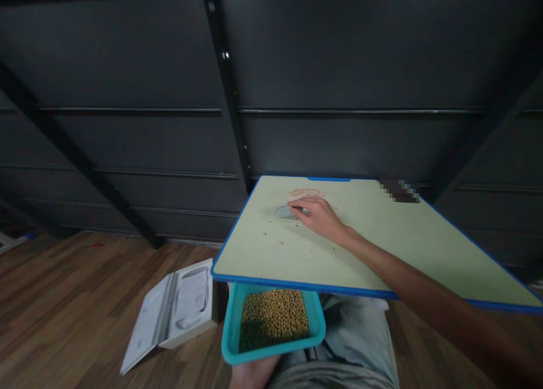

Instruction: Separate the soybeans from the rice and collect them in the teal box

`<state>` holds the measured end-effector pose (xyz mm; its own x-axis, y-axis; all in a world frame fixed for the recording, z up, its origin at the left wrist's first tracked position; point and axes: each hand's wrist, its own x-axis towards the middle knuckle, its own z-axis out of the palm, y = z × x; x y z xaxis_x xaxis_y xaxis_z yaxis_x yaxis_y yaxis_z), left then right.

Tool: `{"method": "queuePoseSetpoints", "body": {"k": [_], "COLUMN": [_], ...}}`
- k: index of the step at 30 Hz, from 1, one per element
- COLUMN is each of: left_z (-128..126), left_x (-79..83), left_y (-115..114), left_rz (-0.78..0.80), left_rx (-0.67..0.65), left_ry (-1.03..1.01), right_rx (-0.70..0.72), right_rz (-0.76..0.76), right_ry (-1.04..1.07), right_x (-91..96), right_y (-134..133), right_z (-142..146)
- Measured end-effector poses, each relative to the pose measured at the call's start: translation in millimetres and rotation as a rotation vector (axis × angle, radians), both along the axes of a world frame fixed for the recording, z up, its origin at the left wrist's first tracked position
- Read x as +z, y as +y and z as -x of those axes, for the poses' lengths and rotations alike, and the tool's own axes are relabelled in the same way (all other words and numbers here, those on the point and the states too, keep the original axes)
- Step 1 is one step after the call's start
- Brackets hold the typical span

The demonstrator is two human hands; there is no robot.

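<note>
My right hand point(316, 212) reaches over the pale yellow-green tabletop point(348, 253). Its fingers close on a small dark part, like a knob, of a rounded, see-through lid point(283, 212) lying on the top. Just beyond the lid is a patch of small orange-pink bits point(306, 192), and a few more crumbs are scattered nearer me. Below the table's front edge, a turquoise plastic tray point(274, 357) holds many round, tan beans point(280, 315). My left hand point(253, 373) is under the tray and supports it; its fingers are hidden.
An open white box point(190, 327) with packaging inside lies on the wooden floor point(80, 298) at left. A dark, blurred-out object point(399, 190) rests at the table's far right edge. Behind the table rises a dark panelled wall point(356, 61). My legs point(360, 332) are under the table.
</note>
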<state>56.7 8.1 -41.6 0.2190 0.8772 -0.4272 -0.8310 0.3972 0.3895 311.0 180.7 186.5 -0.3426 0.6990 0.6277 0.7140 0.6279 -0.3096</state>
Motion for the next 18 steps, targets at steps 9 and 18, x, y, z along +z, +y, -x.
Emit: {"method": "queuePoseSetpoints", "body": {"k": [9,18], "left_z": [23.1,23.4], "left_x": [-5.4,-10.8], "left_y": [-12.5,-8.2], "left_rz": [-0.012,-0.024], "left_rx": [0.132,0.169], "left_ry": [-0.135,-0.221], "right_rx": [0.003,0.024], "right_rz": [0.06,0.058], "right_ry": [-0.08,-0.144], "right_x": [3.4,23.8], "right_y": [6.0,10.9], "right_z": [4.8,30.8]}}
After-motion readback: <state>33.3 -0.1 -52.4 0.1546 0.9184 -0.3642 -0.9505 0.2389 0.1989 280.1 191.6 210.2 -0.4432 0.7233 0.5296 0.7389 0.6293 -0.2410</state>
